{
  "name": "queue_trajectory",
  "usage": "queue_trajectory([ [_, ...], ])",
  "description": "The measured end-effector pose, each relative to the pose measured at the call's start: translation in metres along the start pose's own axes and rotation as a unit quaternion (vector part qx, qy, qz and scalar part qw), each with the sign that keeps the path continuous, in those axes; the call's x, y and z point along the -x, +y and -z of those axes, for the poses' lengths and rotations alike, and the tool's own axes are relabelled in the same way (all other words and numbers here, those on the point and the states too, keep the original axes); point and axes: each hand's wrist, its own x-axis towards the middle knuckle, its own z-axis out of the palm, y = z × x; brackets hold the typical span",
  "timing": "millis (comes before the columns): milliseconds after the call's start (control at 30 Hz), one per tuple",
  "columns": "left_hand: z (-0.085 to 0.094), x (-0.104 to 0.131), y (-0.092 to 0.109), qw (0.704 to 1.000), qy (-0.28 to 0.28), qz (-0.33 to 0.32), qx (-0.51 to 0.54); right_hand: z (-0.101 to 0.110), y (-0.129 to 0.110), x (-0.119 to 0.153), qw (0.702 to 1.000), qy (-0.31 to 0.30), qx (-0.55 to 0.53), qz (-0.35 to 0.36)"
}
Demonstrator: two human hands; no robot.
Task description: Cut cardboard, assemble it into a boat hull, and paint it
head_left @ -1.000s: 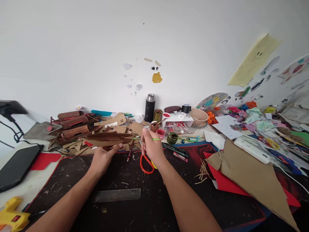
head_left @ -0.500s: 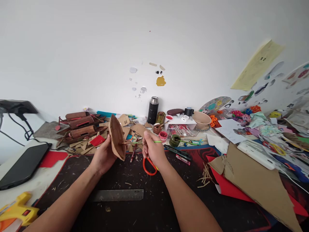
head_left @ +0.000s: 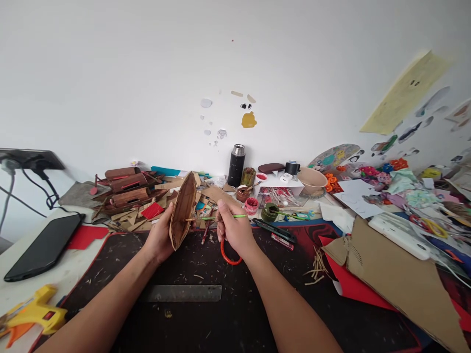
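A small boat hull (head_left: 185,208) of brown cardboard, its inside dark and painted-looking, is tilted up on its side in my left hand (head_left: 161,236). My fingers wrap its outer side, partly hidden behind it. In my right hand (head_left: 232,226), a thin green-handled paintbrush (head_left: 241,215) is pinched between thumb and fingers. The brush tip points left and meets the inside of the hull. Just under my right hand shows an orange loop handle (head_left: 231,260), the rest of it hidden. Behind that hand stand an open jar of brown paint (head_left: 243,194) and a pot of red paint (head_left: 251,206).
A clear ruler (head_left: 186,293) lies on the dark mat (head_left: 191,328). Brown model boats (head_left: 128,189) and cardboard scraps crowd the back left. A black flask (head_left: 236,165) stands by the wall. At left are a phone (head_left: 44,247) and yellow glue gun (head_left: 40,314); cardboard (head_left: 401,279) lies right.
The hull has turned in my left hand, so more of its inside faces me. My right hand keeps the brush against it. The whole view has shifted slightly.
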Motion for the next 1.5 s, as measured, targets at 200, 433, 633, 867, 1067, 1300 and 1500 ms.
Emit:
queue_trajectory([
  [200,-0.001,0.001,-0.002,1.000,0.002,0.014,-0.018,0.002,0.000,-0.001,1.000,0.017,0.014,0.017],
  [433,0.000,0.001,-0.010,0.998,-0.010,0.011,-0.060,0.007,0.001,-0.005,0.995,0.076,0.018,0.066],
  [633,0.013,-0.006,-0.021,0.988,-0.030,-0.054,-0.141,0.009,0.002,-0.003,0.990,0.093,0.046,0.100],
  [867,0.014,-0.005,-0.021,0.986,-0.005,-0.072,-0.147,0.013,0.003,-0.007,0.987,0.120,0.013,0.106],
  [1067,0.018,-0.008,-0.021,0.981,0.012,-0.096,-0.169,0.014,-0.002,-0.007,0.985,0.129,0.002,0.113],
  [1300,0.019,-0.010,-0.019,0.984,0.023,-0.091,-0.149,0.013,-0.001,-0.007,0.990,0.109,-0.008,0.094],
  [1500,0.020,-0.010,-0.019,0.981,0.012,-0.090,-0.173,0.012,-0.003,-0.007,0.989,0.118,-0.030,0.086],
])
